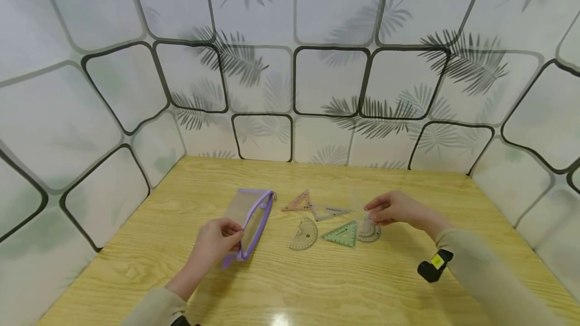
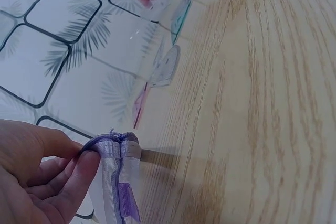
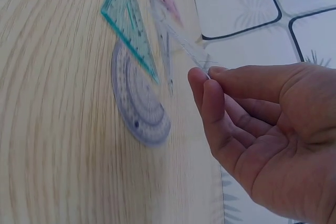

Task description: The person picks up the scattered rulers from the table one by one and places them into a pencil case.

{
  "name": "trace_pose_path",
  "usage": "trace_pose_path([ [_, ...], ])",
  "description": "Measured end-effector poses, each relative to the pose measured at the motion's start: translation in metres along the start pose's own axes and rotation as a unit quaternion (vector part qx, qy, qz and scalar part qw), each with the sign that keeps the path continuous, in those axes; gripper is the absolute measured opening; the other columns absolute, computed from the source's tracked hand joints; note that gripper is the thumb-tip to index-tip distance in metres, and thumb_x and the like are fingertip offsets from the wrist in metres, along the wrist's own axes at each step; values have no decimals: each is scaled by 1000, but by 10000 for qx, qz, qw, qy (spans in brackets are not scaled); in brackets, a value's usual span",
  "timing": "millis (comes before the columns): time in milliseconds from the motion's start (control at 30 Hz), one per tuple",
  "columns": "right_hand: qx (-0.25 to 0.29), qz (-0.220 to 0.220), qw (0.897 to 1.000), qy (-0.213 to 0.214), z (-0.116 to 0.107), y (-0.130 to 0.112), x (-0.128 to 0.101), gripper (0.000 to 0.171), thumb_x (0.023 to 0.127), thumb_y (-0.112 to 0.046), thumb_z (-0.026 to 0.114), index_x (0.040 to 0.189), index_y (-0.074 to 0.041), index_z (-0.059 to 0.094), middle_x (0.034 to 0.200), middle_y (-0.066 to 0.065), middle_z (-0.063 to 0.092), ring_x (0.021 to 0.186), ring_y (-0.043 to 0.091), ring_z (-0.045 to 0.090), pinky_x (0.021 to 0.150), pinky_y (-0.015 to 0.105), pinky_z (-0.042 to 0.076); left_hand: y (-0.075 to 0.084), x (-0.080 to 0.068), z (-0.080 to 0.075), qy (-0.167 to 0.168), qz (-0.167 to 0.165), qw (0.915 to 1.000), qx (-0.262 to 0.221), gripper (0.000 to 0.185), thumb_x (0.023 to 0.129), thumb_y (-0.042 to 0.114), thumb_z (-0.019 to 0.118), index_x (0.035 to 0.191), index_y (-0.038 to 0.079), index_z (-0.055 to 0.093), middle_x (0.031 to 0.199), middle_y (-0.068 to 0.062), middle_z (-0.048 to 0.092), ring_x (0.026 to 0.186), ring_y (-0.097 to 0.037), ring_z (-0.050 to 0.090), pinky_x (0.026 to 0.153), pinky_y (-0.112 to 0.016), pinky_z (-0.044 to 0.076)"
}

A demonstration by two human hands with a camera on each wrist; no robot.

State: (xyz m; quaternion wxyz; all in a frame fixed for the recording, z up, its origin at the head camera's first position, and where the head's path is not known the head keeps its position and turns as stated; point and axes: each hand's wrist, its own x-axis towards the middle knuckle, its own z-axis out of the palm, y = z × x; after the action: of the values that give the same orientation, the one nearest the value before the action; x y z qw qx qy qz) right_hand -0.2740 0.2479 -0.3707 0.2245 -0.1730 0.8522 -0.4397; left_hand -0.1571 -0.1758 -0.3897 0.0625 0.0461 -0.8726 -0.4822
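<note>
Plastic: three set squares (image 1: 339,233) (two protractors (image 1: 303,234)).

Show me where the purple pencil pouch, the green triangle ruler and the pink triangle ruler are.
purple pencil pouch (image 1: 254,220): head view, on its clear side panel.
green triangle ruler (image 1: 342,234): head view, on its middle.
pink triangle ruler (image 1: 299,202): head view, on its body.

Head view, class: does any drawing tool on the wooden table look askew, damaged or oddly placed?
Nothing looks damaged. The pink triangular set square, green triangular set square and two semicircular protractors lie flat, loosely scattered. Only the clear plastic ruler is off the table, pinched by the right hand.
</note>
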Motion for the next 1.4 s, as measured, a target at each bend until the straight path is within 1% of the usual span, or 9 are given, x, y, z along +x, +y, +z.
trace_pose_path([
  [67,27,-24,10000,-17,5,-1,4,46,92,-12,67,130,13,56,115,24,69,88,12,70,82,35,64,0,1,0,-12,12,10000,-9,5,86,0,68,85,-4,70,73,-9,69,60,-13,66,53,-21,60],
  [167,77,-36,10000,-49,11,-5,8,46,93,-12,67,130,13,56,112,23,70,89,16,71,82,36,64,1,1,0,-41,21,10000,-4,4,86,-1,68,85,-4,70,73,-9,69,60,-13,66,53,-21,60],
  [300,172,-84,9998,-114,19,-7,14,46,93,-11,66,131,12,55,112,25,70,89,18,72,82,39,64,2,1,0,-83,22,10000,-30,5,86,0,68,85,-5,70,74,-10,68,60,-13,66,54,-22,60],
  [500,273,-94,9994,-185,25,-10,22,47,94,-12,65,133,12,54,115,27,68,87,15,71,82,38,64,4,1,3,-111,-3,9999,-94,4,86,-1,68,86,-5,69,74,-10,68,60,-13,65,54,-22,61],
  [633,354,-75,9992,-164,29,-15,28,46,94,-11,65,133,12,54,120,28,65,88,14,71,84,39,64,5,1,3,-77,1,10000,-62,4,86,-2,67,86,-5,69,75,-11,69,60,-13,65,55,-22,61],
  [800,396,-12,9992,-103,36,-19,37,44,95,-10,63,133,10,55,120,28,66,87,13,71,85,37,64,4,1,3,-89,-9,10000,-7,4,86,-1,67,87,-4,69,76,-11,69,61,-13,66,55,-22,61],
  [1033,668,-25,9975,-213,56,-25,53,44,94,-10,64,134,8,56,115,23,69,87,11,71,86,35,64,3,0,3,-102,-39,9999,-45,4,87,-1,67,87,-4,70,77,-11,69,63,-14,66,56,-25,62],
  [1400,790,-81,9963,-333,82,-45,72,43,93,-9,66,132,7,58,113,19,71,83,8,69,85,33,64,4,-1,4,-90,5,9999,-95,5,87,-1,68,89,-5,70,78,-12,70,63,-14,67,56,-23,62],
])
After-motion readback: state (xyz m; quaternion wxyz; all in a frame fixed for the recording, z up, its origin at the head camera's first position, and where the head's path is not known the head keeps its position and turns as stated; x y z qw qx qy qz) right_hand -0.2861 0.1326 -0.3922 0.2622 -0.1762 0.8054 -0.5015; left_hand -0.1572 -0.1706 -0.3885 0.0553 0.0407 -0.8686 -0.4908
